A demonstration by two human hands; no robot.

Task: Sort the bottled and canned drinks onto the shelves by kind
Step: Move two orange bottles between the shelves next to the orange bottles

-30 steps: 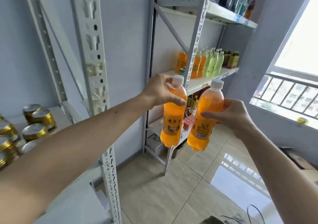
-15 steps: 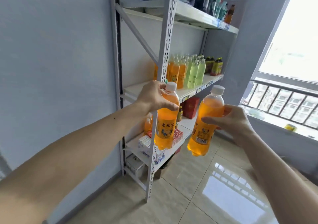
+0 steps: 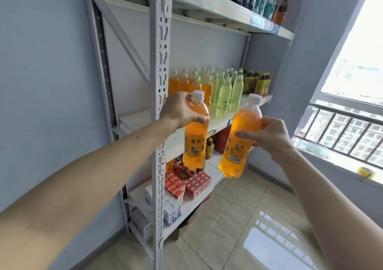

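My left hand (image 3: 180, 112) grips an orange soda bottle (image 3: 194, 143) by its upper part, held upright in front of the white shelf upright (image 3: 160, 104). My right hand (image 3: 267, 135) holds a second orange soda bottle (image 3: 238, 145), tilted slightly, to the right of the first. Both have white caps and orange labels. Behind them, the middle shelf (image 3: 219, 122) carries a row of orange bottles (image 3: 186, 83), then pale green bottles (image 3: 226, 91), then dark bottles with yellow labels (image 3: 257, 83).
The top shelf (image 3: 228, 14) holds dark and teal bottles. A lower shelf (image 3: 209, 172) carries red cartons (image 3: 194, 182) and white cartons (image 3: 172, 209). A window with a railing (image 3: 342, 128) is at the right. Tiled floor (image 3: 238, 228) lies below.
The view has swung right and closer to this shelf unit; the rack with gold cans has left the view. Both hands keep hold of their orange bottles.
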